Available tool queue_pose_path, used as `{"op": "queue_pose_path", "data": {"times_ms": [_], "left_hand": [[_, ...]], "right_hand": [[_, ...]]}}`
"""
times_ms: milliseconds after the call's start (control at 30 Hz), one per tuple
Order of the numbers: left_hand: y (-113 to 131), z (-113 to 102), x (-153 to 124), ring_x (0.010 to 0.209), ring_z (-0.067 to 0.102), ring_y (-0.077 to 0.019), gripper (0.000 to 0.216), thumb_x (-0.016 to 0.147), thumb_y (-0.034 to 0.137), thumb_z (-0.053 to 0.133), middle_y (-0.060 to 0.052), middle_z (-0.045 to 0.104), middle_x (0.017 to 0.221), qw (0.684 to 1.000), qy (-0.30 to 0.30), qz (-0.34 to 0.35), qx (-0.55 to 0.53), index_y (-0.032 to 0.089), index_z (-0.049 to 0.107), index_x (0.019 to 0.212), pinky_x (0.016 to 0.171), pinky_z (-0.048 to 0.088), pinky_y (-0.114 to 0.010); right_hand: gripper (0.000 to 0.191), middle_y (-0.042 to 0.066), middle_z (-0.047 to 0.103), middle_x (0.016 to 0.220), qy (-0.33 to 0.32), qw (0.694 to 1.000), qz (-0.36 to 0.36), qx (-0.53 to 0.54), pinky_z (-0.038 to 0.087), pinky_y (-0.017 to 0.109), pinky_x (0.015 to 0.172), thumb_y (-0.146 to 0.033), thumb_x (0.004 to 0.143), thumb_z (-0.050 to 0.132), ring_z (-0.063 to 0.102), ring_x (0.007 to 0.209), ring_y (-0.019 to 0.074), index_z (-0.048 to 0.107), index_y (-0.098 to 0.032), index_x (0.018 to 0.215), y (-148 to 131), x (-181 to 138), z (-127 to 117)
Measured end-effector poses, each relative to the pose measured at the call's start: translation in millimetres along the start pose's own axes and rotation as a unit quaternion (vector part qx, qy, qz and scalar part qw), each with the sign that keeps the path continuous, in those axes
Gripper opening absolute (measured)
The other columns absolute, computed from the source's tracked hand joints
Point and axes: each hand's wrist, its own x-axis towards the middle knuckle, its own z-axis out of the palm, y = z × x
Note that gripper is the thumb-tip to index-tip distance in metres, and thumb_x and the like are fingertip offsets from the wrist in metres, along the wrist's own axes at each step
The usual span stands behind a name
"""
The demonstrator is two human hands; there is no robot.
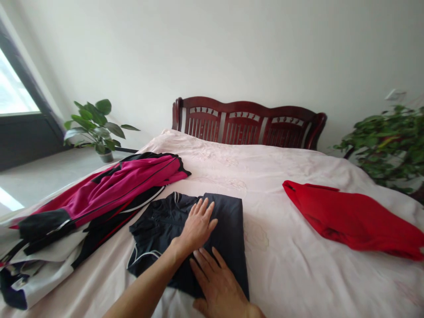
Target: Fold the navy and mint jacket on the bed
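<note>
A dark navy garment (pixel 228 216) with white piping lies partly folded on the bed in front of me; its exact kind is hard to tell. My left hand (pixel 199 223) rests palm down on its upper middle, fingers stretched out and slightly spread. Nearer to me, my right hand (pixel 220 282) lies flat on the lower part of the same cloth, fingers extended. Neither hand grips anything. Along the right side the garment has a straight edge, while its left side looks uneven and bunched.
A light pink sheet (pixel 271 274) covers the bed. Loose pink, black and white clothes (pixel 129 181) are heaped at left; a folded red garment (pixel 357 216) lies at right. Beyond stands a dark wooden bench back (pixel 243 119). Potted plants (pixel 99 123) flank the bed.
</note>
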Motion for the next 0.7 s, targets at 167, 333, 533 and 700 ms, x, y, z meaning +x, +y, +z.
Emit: {"op": "queue_pose_path", "data": {"times_ms": [167, 333, 533, 700], "left_hand": [[-11, 39, -4, 0.149, 0.027, -0.0343, 0.064, 0.095, 0.041, 0.052, -0.015, 0.032, 0.161, 0.997, -0.012, -0.016, 0.068, 0.02, 0.037, 0.153, 0.118, 0.029, -0.054], [-17, 38, -10, 0.149, 0.026, -0.0325, 0.064, 0.095, 0.039, 0.052, -0.014, 0.03, 0.162, 0.996, -0.032, -0.002, 0.081, 0.022, 0.034, 0.154, 0.119, 0.028, -0.053], [-8, 30, -11, 0.15, 0.024, -0.0336, 0.062, 0.096, 0.035, 0.05, -0.014, 0.03, 0.162, 0.995, -0.052, -0.023, 0.081, 0.021, 0.035, 0.154, 0.119, 0.026, -0.054], [1, 31, -11, 0.149, 0.026, -0.0335, 0.059, 0.096, 0.032, 0.048, -0.014, 0.033, 0.161, 0.994, -0.043, -0.06, 0.075, 0.021, 0.039, 0.152, 0.117, 0.029, -0.056]], "right_hand": [[0.077, 0.01, 0.024, 0.163, 0.033, 0.998, -0.044, 0.005, 0.013, 0.049, 0.125, -0.057, 0.093, 0.052, 0.021, 0.151, 0.0272, 0.029, -0.021, 0.156, 4, -11, 6], [0.041, 0.005, 0.054, 0.146, 0.275, 0.948, 0.093, 0.128, 0.035, 0.042, 0.117, -0.04, 0.101, 0.038, 0.048, 0.136, 0.0208, 0.058, -0.029, 0.135, 38, -32, 5], [0.079, 0.019, 0.053, 0.145, 0.357, 0.723, 0.406, 0.43, 0.039, 0.045, 0.114, -0.059, 0.084, 0.058, 0.048, 0.136, 0.0304, 0.042, -0.012, 0.146, 87, -35, -23], [0.061, 0.012, 0.069, 0.126, 0.271, 0.667, 0.292, 0.63, 0.049, 0.042, 0.104, -0.046, 0.073, 0.074, 0.065, 0.117, 0.0285, 0.061, -0.016, 0.125, 77, -15, -43]]}}
